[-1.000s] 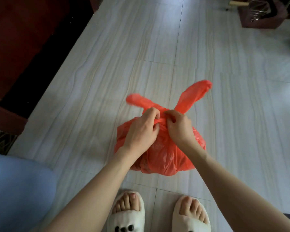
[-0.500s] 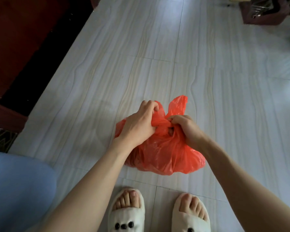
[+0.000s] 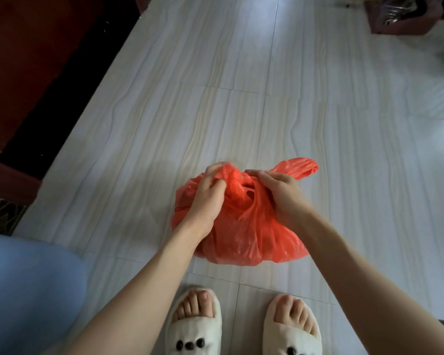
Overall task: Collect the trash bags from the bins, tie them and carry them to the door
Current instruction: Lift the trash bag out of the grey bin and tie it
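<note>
Since half a second ago, one handle of the red trash bag (image 3: 241,234) has sprung out toward the right of the frame; the bag sits on the floor (image 3: 241,73) at centre, above the slippers (image 3: 192,329); the left hand (image 3: 205,201) pinches bunched plastic at the knot; the right hand (image 3: 282,193) grips the other handle; pulling both ends apart evenly, low against the bag, should likely seat the knot without tearing.

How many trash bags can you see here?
1. A red trash bag sits on the tiled floor just ahead of the person's slippers, its top held by both hands. Others may lie outside the view.
</note>
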Available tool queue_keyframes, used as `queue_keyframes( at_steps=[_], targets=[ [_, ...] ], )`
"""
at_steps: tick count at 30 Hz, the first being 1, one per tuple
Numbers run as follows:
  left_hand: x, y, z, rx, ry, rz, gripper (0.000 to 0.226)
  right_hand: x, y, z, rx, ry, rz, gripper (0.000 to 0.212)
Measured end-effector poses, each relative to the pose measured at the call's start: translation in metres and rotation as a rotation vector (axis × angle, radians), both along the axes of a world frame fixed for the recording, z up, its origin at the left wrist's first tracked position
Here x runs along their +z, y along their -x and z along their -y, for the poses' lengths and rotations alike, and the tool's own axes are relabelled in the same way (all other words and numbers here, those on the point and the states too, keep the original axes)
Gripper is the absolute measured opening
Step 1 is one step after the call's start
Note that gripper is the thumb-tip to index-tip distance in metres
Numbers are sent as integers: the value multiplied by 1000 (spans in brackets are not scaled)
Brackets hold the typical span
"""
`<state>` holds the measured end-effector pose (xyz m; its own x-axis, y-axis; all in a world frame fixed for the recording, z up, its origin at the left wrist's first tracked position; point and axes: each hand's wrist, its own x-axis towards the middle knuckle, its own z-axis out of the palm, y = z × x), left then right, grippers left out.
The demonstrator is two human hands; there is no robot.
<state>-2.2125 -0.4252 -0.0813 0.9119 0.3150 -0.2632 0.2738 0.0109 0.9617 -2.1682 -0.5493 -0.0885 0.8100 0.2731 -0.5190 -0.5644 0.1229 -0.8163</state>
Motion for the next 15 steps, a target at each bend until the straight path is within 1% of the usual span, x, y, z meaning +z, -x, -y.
queue_keyframes(
  at_steps=[1,3,5,8,11,13,14,15],
  targets=[
    [0,0,1,58,88,-43,26,1,-1,-1,-59,-40,-37,25],
    [-4,-1,-3,156,217,-111,25,2,-3,-2,-203,-166,-172,23],
    [-9,-3,-8,260,260,-194,24,0,-7,1,-319,-244,-273,25],
    [-15,-1,-14,407,284,-295,28,-6,-8,9,-404,-138,-286,24],
    [-17,5,-21,560,403,-371,28,-17,-6,21,-450,18,-270,23],
    [-21,11,-29,618,476,-402,33,-22,-5,30,-464,91,-275,24],
    [-24,13,-34,620,507,-418,39,-25,-4,34,-473,113,-284,25],
    [-25,17,-38,608,547,-434,50,-27,-3,37,-484,122,-300,26]
  ],
)
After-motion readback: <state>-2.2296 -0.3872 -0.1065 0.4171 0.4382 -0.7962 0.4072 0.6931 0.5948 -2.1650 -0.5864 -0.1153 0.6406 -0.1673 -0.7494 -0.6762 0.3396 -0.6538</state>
